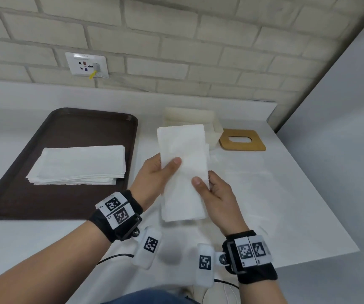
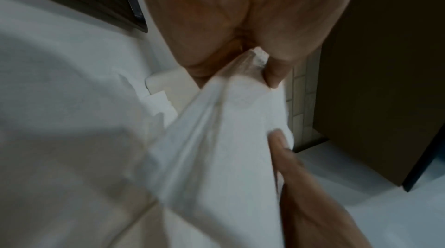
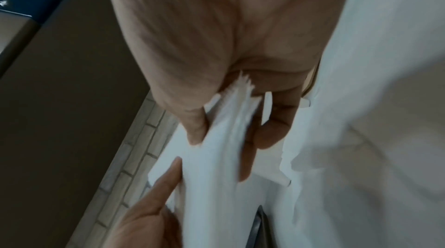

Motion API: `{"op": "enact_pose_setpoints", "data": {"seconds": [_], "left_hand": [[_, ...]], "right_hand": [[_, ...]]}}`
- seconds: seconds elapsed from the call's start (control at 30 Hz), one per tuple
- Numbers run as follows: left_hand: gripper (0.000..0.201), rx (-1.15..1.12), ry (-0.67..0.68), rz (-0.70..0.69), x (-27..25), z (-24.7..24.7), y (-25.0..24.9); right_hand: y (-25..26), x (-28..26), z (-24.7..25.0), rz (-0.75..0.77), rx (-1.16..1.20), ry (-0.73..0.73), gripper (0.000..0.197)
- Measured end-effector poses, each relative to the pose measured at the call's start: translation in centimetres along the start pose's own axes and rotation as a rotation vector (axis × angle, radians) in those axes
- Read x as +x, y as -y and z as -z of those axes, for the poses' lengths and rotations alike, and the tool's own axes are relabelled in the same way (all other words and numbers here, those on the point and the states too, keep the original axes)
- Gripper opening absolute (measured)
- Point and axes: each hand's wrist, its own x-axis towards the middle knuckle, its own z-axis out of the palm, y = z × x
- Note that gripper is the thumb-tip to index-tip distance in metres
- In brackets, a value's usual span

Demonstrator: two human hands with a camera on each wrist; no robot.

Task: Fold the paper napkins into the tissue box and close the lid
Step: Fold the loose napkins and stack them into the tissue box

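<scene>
Both hands share the grip on one folded bundle of paper napkins [image 1: 183, 172], held clear above the bench [image 1: 264, 194]. Left hand [image 1: 154, 174]: thumb pressed on the upper face, fingers curled behind, pinching the left long edge. Right hand [image 1: 218, 200]: thumb on the face lower down, fingers wrapped behind the right edge; the right wrist view shows layered paper edges caught between thumb and fingers. The bundle hangs as a long narrow strip, its far end overlapping the view of the open tissue box [image 1: 211, 126], which stands just behind it on the bench.

Handling assessment: the napkins look very light, soft and limp, several loose plies thick. Plies appear liable to fan apart or slip if held by one edge only, and the paper would crease or tear under a hard pinch. Hold is best taken across both long edges with flat thumb pressure, as at present.

Wooden lid [image 1: 242, 140], with an oval slot, lies flat on the bench just right of the box, not fitted. Further stack of napkins [image 1: 78, 164] rests on a dark brown tray [image 1: 23, 194] to the left, well apart from the box. Wall socket [image 1: 86, 64] on the brick wall behind.
</scene>
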Motion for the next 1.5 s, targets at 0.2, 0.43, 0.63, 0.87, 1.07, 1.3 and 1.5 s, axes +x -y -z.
{"op": "enact_pose_setpoints", "data": {"seconds": [0.2, 0.43, 0.63, 0.87, 1.07, 1.3, 1.5], "left_hand": [[0.023, 0.130, -0.089, -0.044, 0.5, 0.5, 0.8], [0.020, 0.156, -0.229, -0.063, 1.0, 0.3, 0.9], [0.023, 0.178, -0.279, -0.071, 0.6, -1.0, 1.1], [0.014, 0.191, -0.404, -0.078, 0.5, -2.0, 1.0], [0.014, 0.187, -0.427, -0.077, 0.3, -2.8, 0.4], [0.017, 0.212, -0.481, -0.071, 0.5, -2.7, 0.8], [0.024, 0.249, -0.553, -0.078, 1.5, -1.9, 1.0]], "right_hand": [[-4.5, -0.4, 10.7, -0.033, -0.526, -0.098, 0.027], [-9.6, 0.5, 17.8, -0.168, -1.080, 0.367, 0.083], [-10.3, 0.7, 18.8, 0.080, -1.084, 0.244, 0.037], [-9.3, 1.7, 20.4, 0.248, -0.942, 0.262, 0.024], [-8.2, 3.3, 20.8, 0.208, -0.841, 0.345, 0.022], [-5.5, 5.7, 19.9, 0.371, -0.644, 0.145, 0.020], [-1.8, 8.1, 18.4, 0.420, -0.434, 0.054, 0.017]]}}
